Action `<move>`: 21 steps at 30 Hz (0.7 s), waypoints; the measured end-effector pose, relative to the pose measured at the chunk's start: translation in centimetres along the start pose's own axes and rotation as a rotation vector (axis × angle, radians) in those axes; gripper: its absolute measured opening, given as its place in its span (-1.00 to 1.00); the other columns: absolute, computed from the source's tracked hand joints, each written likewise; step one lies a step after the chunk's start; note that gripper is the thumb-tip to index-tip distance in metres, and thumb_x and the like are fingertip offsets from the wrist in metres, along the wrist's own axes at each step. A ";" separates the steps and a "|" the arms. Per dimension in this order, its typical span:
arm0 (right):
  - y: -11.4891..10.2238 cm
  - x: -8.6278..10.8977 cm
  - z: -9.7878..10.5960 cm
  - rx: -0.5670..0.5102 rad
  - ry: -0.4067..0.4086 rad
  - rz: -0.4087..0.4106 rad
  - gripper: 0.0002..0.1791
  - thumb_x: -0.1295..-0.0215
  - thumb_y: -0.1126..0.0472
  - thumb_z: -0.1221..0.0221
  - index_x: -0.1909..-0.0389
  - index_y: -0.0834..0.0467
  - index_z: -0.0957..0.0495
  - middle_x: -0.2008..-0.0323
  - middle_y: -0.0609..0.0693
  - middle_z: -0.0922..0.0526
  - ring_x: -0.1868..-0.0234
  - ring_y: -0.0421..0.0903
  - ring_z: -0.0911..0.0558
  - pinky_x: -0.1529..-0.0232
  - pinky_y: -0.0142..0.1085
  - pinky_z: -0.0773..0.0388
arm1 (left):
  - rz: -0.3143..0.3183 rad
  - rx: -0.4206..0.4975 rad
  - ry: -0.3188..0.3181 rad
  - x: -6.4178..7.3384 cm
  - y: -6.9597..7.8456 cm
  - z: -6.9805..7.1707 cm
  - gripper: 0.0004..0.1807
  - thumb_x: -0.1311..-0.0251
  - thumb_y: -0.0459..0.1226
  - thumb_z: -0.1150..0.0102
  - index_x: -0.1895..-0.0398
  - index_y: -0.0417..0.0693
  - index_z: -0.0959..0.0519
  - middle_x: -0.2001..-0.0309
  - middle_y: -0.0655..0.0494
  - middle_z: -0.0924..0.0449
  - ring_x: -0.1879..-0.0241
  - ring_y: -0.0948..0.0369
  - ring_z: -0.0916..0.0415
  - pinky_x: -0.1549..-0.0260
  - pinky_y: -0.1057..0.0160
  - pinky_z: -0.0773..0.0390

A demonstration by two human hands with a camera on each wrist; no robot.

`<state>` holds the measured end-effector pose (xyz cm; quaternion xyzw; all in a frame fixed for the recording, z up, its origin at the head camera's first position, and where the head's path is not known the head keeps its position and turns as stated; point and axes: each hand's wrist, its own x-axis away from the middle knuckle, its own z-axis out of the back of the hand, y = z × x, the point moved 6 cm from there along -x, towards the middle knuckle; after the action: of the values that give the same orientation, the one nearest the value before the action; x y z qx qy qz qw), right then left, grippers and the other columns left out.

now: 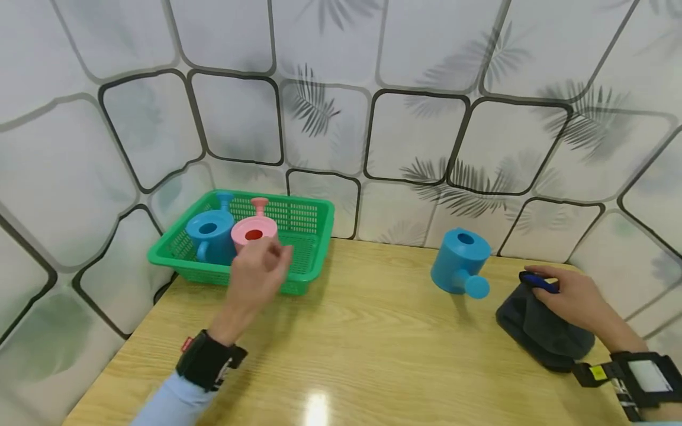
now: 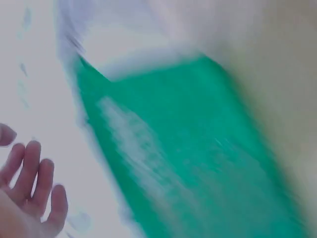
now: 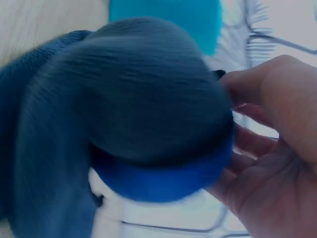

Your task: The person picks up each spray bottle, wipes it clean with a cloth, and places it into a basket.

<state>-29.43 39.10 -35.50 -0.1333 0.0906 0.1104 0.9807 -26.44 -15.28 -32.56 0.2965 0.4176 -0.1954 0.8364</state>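
Observation:
My left hand [image 1: 258, 266] is over the front rim of a green basket [image 1: 240, 275], overlapping a pink toy watering can [image 1: 256, 228] in the head view. Its fingers are relaxed and empty in the left wrist view. A blue toy watering can [image 1: 217, 231] stands beside the pink one in the basket. At the right, my right hand [image 1: 578, 296] grips the upper end of a dark grey cloth item [image 1: 554, 331] by a blue rounded part [image 3: 163, 183]. The cloth bulges over that part in the right wrist view; what it is cannot be told.
Another blue toy watering can [image 1: 459, 260] stands on the wooden table [image 1: 373, 331] between the basket and the cloth, its spout toward the front. A patterned wall [image 1: 330, 130] rises behind the table and along its left side.

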 end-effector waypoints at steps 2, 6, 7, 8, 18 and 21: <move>0.6 -0.9 -1.4 -0.017 -0.058 -0.020 -0.49 -0.33 0.24 -0.24 -0.26 0.35 -0.49 0.08 0.48 -0.66 0.37 0.13 -0.64 0.51 -0.22 -0.40 | -0.185 0.074 -0.104 -1.0 5.2 -2.5 -0.91 -0.28 -0.32 -0.30 0.21 -0.15 -0.63 0.29 0.01 -0.70 0.34 0.14 -0.63 0.29 0.24 -0.63; 1.4 -1.6 -3.8 -0.026 -0.146 -0.043 -0.52 -0.33 0.19 -0.26 -0.19 0.36 -0.55 0.03 0.52 -0.64 0.16 0.43 -0.65 0.28 0.08 -0.60 | -0.437 0.218 -0.465 -1.9 13.6 -9.1 -0.66 -0.42 -0.21 -0.17 -0.21 -0.02 -0.55 -0.19 0.03 -0.60 0.43 0.32 -0.54 0.39 0.47 -0.47; 1.7 -1.5 -4.2 -0.023 -0.156 -0.052 -0.54 -0.33 0.18 -0.27 -0.16 0.36 -0.57 0.03 0.51 -0.63 0.12 0.47 -0.63 0.24 0.16 -0.60 | -0.459 0.239 -0.558 -1.9 15.0 -10.9 -0.59 -0.46 -0.18 -0.13 -0.32 0.03 -0.48 -0.32 0.01 -0.50 0.50 0.36 -0.47 0.45 0.52 -0.40; 1.8 -1.4 -4.4 -0.024 -0.161 -0.058 -0.56 -0.33 0.18 -0.26 -0.14 0.36 -0.60 0.03 0.51 -0.64 0.10 0.50 -0.61 0.21 0.22 -0.58 | -0.478 0.251 -0.636 -1.9 16.2 -12.6 -0.54 -0.48 -0.16 -0.09 -0.40 0.07 -0.41 -0.42 -0.02 -0.40 0.56 0.37 -0.39 0.51 0.53 -0.32; 0.9 -0.9 -5.2 -0.027 -0.166 -0.057 -0.61 -0.33 0.17 -0.24 -0.07 0.35 -0.65 0.03 0.45 -0.66 0.07 0.48 -0.63 0.14 0.25 -0.58 | -0.381 0.301 -0.981 -0.3 19.2 -22.3 -0.37 -0.57 -0.19 0.10 -0.63 0.27 -0.06 -0.67 0.13 0.12 0.53 0.40 -0.41 0.57 0.53 -0.27; 1.2 -0.4 -5.1 -0.020 -0.165 -0.070 -0.62 -0.32 0.18 -0.26 -0.05 0.35 -0.66 0.06 0.43 -0.68 0.08 0.47 -0.64 0.13 0.25 -0.59 | -0.347 0.367 -0.955 0.1 19.4 -23.0 -0.42 -0.54 -0.21 0.03 -0.57 0.18 -0.20 -0.59 0.06 -0.10 0.21 0.41 -0.58 0.40 0.61 -0.35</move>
<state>-30.89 38.67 -40.51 -0.1366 0.0038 0.0874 0.9868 -28.63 14.41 -37.17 0.2427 -0.0073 -0.5136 0.8229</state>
